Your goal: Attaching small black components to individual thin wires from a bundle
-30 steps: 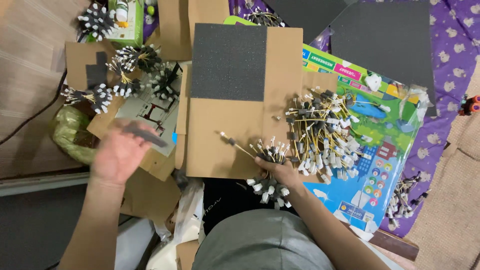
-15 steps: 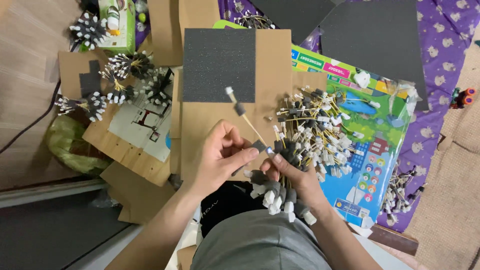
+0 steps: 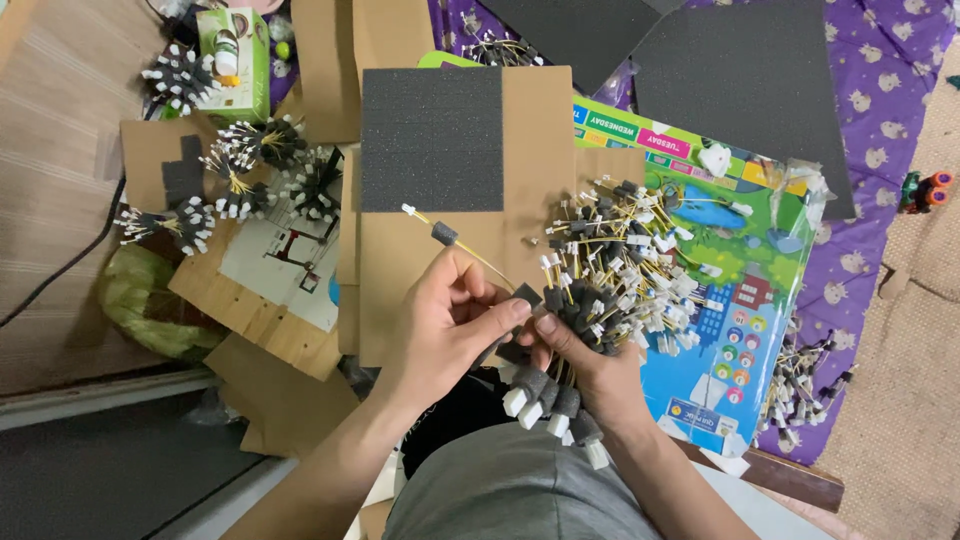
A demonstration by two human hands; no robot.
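Running down the far left is bare wood floor [image 3: 60, 150], the widest free strip, crossed by a black cable [image 3: 70, 260]. Right of it lie stacked cardboard sheets [image 3: 250, 320] carrying tied bunches [image 3: 240, 165] of swabs, with a green bag [image 3: 150, 300] at their near-left edge and a green box [image 3: 235, 45] far off. At the middle, a brown board [image 3: 540, 150] bears a dark foam square [image 3: 432, 140]; its bare lower half is the only free patch just beyond the hands.

Coming up from the near edge, the left hand [image 3: 450, 330] has its forearm slanting in from the near left. Its fingers curl, thumb and fingertips pinching one stick [image 3: 455, 243], which slants far-left over the board with a small foam piece threaded on it. Touching it on the right, the right hand [image 3: 585, 365] is clenched round a bundle [image 3: 560, 400] of swabs, foam ends pointing near, over the grey lap [image 3: 520, 500].

Further right, a loose pile [image 3: 630, 260] of swabs fans over a colourful play mat [image 3: 730, 330]. Past the mat's right edge comes purple cloth [image 3: 880, 200] with dark foam sheets [image 3: 740, 90] far off, and a few stray swabs [image 3: 800, 385].
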